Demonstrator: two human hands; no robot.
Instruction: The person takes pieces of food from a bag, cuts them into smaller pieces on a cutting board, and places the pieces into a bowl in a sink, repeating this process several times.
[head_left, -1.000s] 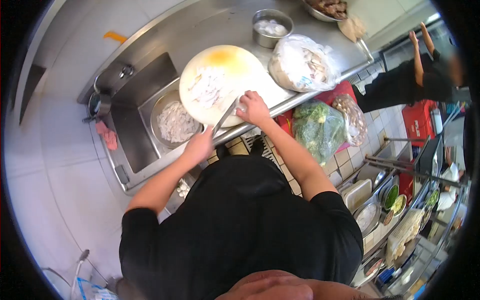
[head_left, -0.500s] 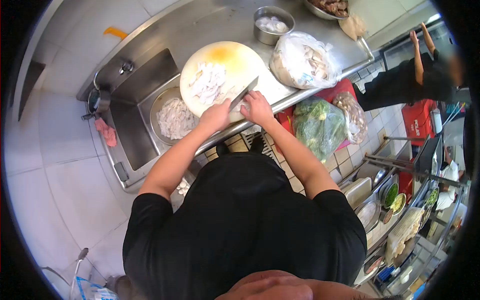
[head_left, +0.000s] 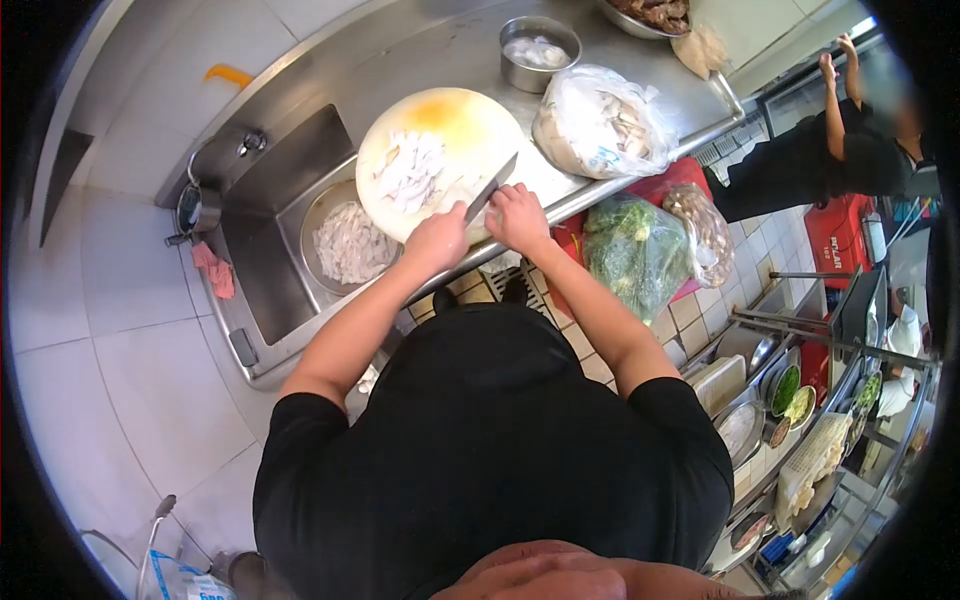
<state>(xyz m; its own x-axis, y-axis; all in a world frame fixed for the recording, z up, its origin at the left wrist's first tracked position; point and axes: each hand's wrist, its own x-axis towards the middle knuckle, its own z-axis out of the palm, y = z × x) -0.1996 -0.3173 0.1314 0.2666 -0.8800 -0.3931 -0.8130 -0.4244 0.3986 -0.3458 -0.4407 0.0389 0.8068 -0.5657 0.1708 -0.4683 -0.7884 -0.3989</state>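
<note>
My left hand (head_left: 438,240) is closed round the handle of a broad-bladed kitchen knife (head_left: 494,186), its blade pointing up and to the right over the near edge of the round white cutting board (head_left: 480,125). Close beside the blade, my right hand (head_left: 518,218) has its fingers bent down at the board's edge; what lies under them is mostly hidden, and I cannot tell what it is. Cut white strips of food (head_left: 410,170) lie heaped on the left half of the board. A round metal pan (head_left: 312,222) in the sink holds more pale strips (head_left: 352,243).
A clear bag of pale pieces (head_left: 610,125) and a metal pot (head_left: 540,75) stand right of the board. Bagged green vegetables (head_left: 635,250) sit below the counter edge. The sink (head_left: 285,130) is at left. Another person (head_left: 820,150) stands at the far right.
The view has shifted slightly. Both hands stay at the board's near edge, and the knife is a little more upright between them.
</note>
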